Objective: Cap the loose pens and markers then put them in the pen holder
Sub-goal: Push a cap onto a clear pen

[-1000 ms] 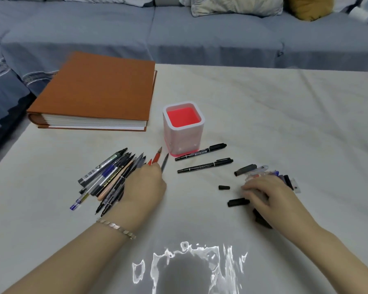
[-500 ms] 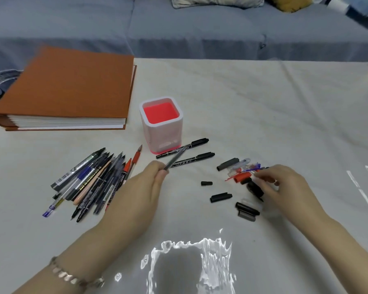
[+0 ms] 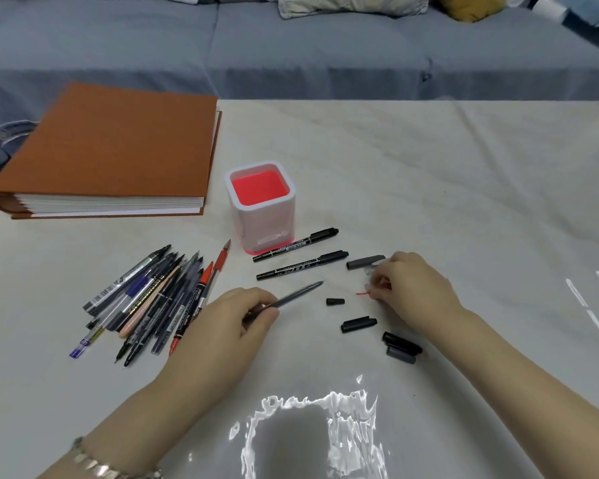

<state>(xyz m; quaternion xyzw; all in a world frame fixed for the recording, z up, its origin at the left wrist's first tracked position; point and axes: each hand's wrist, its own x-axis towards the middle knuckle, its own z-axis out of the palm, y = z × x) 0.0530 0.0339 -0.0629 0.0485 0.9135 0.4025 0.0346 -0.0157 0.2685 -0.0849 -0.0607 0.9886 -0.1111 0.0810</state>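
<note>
On the head camera I count one pen holder (image 3: 267,223), white-walled with a red inside, standing upright on the pale table (image 3: 429,188). Two capped black markers (image 3: 296,244) lie just in front of it, side by side, the nearer end of the upper one touching the holder's base.

Five loose caps lie in the open:
- a grey cap (image 3: 365,262) just beside the right hand's fingertips
- a short black cap (image 3: 335,301) between the hands
- a longer black cap (image 3: 358,324) below it
- a black cap and a grey cap together as a pair (image 3: 401,348) near the right wrist

The pile of pens (image 3: 153,299) left of the left hand overlaps too much for me to count. It is roughly a dozen, including two red-tipped ones on its right edge.

The left hand (image 3: 229,326) pinches one uncapped grey pen (image 3: 298,292) between thumb and fingers, low over the table, tip pointing toward the markers. Its rear end is hidden in the hand.

The right hand (image 3: 412,288) has its fingers curled down around a small red piece (image 3: 381,284). A thin red strand pokes out at the left, but I cannot tell what the piece is or what else the palm covers.

One orange-brown album (image 3: 118,150) lies at the far left and a grey-blue sofa (image 3: 291,53) stands behind the table. Glare (image 3: 308,426) washes out the near table edge.
</note>
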